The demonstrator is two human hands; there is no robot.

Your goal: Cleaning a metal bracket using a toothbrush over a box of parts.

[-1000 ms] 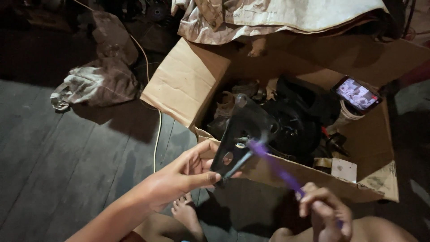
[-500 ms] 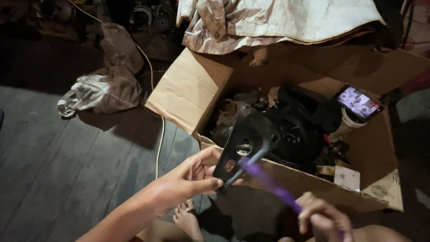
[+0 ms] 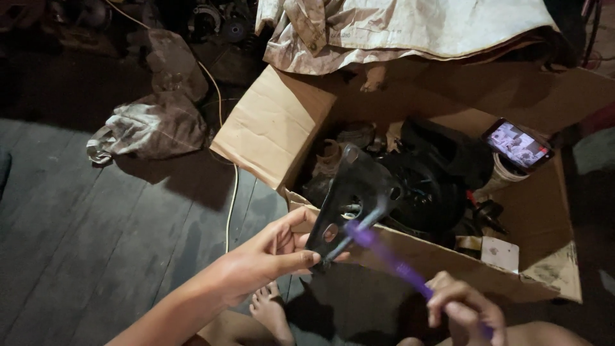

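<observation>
- Head view: the left hand (image 3: pixel 266 259) pinches the lower end of a flat black perforated plastic plate (image 3: pixel 349 198), its long axis rising up-right over the open brown cardboard box (image 3: pixel 275 125).
- The right hand (image 3: pixel 464 311), fingers clenched on a purple-handled screwdriver (image 3: pixel 391 259), aims its tip up-left into the plate's middle.

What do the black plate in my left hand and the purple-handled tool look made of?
Black plate: thin, rigid, matte black with punched holes, likely painted metal, possibly plastic. Purple-handled tool: translucent purple handle, probably plastic; its pale grey shaft looks like metal.
</observation>
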